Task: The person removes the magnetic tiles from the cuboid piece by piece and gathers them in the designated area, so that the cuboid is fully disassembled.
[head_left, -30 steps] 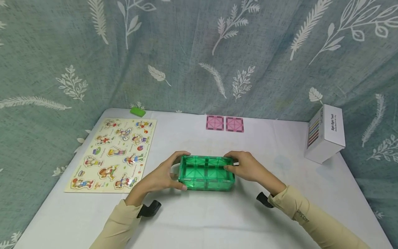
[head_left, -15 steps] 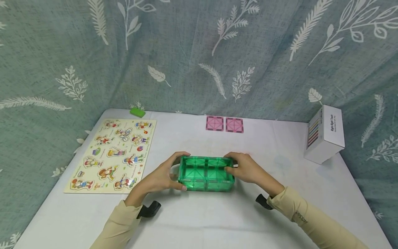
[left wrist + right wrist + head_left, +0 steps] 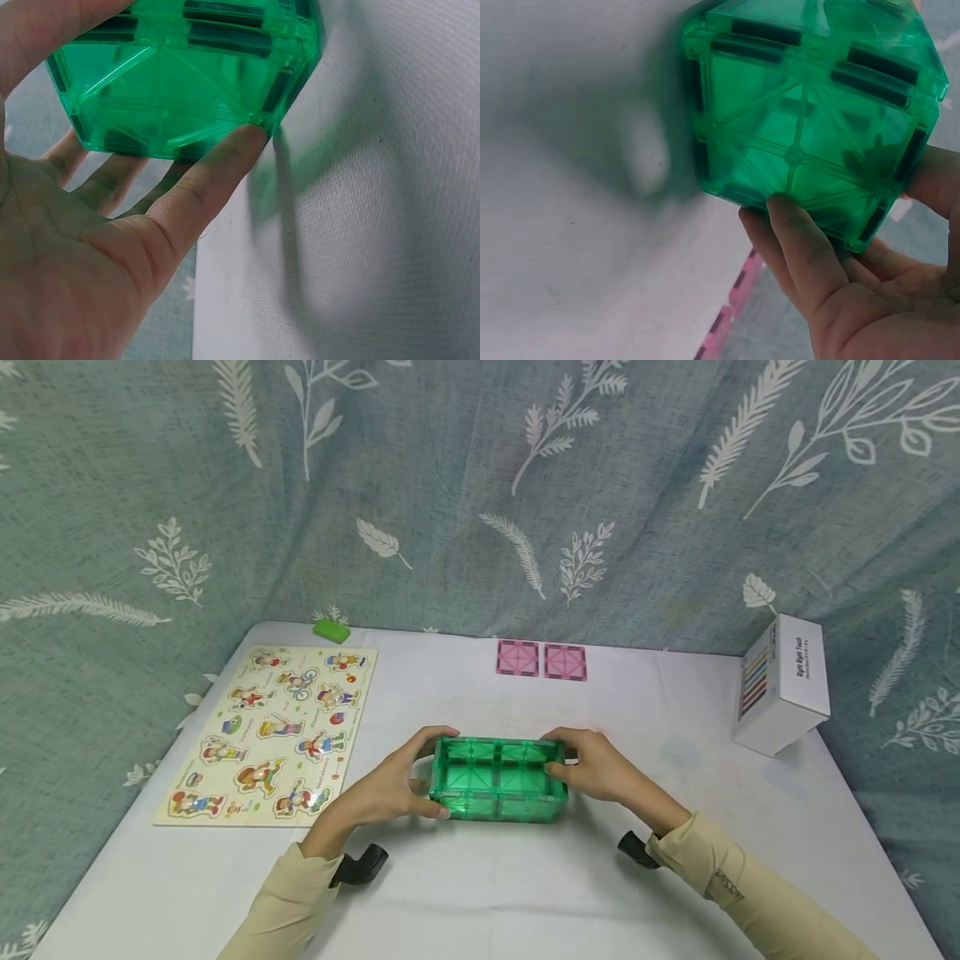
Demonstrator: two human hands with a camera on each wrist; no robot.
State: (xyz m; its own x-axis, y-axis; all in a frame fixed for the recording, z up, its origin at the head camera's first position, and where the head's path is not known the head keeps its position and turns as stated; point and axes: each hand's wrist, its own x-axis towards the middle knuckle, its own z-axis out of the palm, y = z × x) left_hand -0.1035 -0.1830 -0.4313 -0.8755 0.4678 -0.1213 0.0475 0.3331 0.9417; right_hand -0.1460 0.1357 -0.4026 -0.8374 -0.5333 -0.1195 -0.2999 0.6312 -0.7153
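Note:
A translucent green open-topped box of magnetic tiles (image 3: 498,807) sits lengthwise at the middle of the white table, two tiles wide along its front. My left hand (image 3: 386,789) grips its left end, thumb at the front corner and fingers reaching to the back. At the opposite end, my right hand (image 3: 596,764) holds the box with its thumb over the rim and its other fingers behind. In the left wrist view, a fingertip touches a lower corner of the green end tile (image 3: 157,90). The right wrist view shows fingers against the right end tile (image 3: 795,150).
Two pink square magnetic tiles (image 3: 517,657) lie flat near the back edge. To the left is a picture puzzle board (image 3: 292,777), with a small green block (image 3: 332,629) behind it. A white carton (image 3: 783,685) stands at the back right, beside the patterned curtain (image 3: 450,485).

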